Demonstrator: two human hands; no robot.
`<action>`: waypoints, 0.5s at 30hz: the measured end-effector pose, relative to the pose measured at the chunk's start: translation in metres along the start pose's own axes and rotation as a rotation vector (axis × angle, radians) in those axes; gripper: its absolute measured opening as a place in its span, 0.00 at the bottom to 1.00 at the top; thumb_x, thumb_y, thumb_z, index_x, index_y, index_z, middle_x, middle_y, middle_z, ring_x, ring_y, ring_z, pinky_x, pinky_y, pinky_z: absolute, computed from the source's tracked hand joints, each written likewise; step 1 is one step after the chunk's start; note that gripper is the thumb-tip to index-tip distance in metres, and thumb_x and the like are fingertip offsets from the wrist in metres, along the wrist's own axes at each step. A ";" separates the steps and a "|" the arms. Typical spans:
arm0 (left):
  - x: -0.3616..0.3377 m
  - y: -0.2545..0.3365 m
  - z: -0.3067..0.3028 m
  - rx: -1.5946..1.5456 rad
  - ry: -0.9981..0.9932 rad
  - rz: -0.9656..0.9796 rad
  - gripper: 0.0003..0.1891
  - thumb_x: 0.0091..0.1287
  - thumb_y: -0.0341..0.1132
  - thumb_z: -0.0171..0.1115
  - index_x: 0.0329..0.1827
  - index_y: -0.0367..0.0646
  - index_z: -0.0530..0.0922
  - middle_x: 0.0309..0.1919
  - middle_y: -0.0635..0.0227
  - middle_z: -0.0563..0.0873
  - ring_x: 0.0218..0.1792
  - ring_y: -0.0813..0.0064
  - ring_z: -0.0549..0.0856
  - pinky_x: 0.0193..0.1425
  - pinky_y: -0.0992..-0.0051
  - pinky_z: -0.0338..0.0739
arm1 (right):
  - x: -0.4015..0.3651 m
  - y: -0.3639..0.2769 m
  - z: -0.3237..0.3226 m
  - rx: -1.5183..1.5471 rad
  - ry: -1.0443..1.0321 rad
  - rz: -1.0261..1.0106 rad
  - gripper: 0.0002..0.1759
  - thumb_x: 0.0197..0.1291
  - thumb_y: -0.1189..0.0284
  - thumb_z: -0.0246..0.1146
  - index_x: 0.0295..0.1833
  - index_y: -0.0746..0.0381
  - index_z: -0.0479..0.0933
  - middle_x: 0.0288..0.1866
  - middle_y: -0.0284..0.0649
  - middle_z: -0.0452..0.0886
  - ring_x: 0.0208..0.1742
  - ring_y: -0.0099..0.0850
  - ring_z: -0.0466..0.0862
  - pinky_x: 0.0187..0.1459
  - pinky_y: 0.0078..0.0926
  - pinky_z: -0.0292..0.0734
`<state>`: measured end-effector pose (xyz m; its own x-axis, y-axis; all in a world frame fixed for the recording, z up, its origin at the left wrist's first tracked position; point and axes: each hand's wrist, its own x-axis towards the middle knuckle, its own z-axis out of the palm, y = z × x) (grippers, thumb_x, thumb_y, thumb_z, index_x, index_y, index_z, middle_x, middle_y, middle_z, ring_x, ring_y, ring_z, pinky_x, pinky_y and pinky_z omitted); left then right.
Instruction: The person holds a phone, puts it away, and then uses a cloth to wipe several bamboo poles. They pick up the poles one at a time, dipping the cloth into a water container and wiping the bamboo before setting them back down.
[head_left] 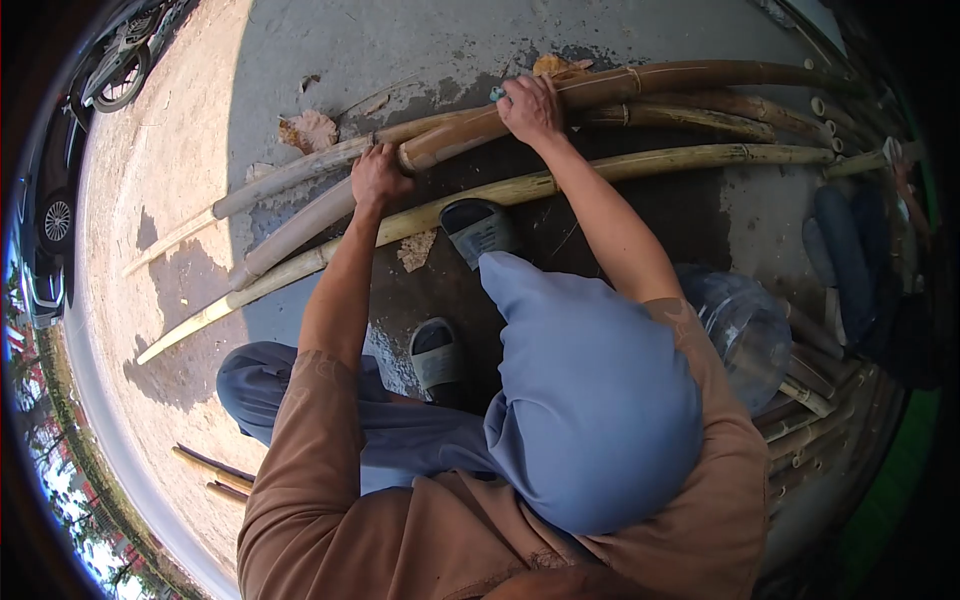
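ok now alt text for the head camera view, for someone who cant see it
A bare right hand grips a thick brown bamboo pole, with the left hand on bamboo farther left. More bamboo poles lie around on damp paving, with slide sandals and a large clear plastic bottle below.

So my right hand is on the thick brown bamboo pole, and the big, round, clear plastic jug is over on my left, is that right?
Not quite. The head view shows the big, round, clear plastic jug on your right, not your left. Your right hand is on the thick brown bamboo pole, as you said.
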<state>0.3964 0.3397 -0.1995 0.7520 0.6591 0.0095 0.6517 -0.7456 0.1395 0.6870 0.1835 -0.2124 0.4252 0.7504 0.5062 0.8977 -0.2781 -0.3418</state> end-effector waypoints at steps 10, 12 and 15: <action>0.037 -0.013 -0.027 -0.154 -0.426 0.072 0.33 0.44 0.47 0.76 0.58 0.46 0.87 0.45 0.48 0.93 0.50 0.49 0.91 0.56 0.54 0.85 | 0.015 0.056 -0.004 -0.205 -0.056 0.092 0.16 0.70 0.62 0.60 0.53 0.60 0.84 0.55 0.48 0.85 0.60 0.48 0.83 0.71 0.51 0.70; 0.047 -0.028 -0.002 -0.215 -0.468 0.127 0.32 0.43 0.46 0.77 0.54 0.44 0.89 0.43 0.47 0.93 0.48 0.50 0.92 0.55 0.55 0.85 | 0.003 -0.048 0.010 0.061 -0.122 -0.032 0.12 0.64 0.64 0.63 0.45 0.60 0.83 0.46 0.49 0.85 0.52 0.51 0.84 0.64 0.53 0.75; 0.039 -0.028 0.000 -0.372 -0.503 0.148 0.25 0.44 0.38 0.78 0.48 0.39 0.89 0.37 0.51 0.94 0.43 0.55 0.93 0.51 0.61 0.85 | -0.023 -0.151 0.043 0.260 -0.183 -0.157 0.14 0.63 0.62 0.63 0.48 0.58 0.84 0.50 0.50 0.86 0.61 0.49 0.84 0.75 0.55 0.69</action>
<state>0.4072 0.3862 -0.2030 0.8447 0.3574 -0.3984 0.5276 -0.6816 0.5071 0.5366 0.2339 -0.2066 0.2356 0.8733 0.4265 0.8809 -0.0066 -0.4732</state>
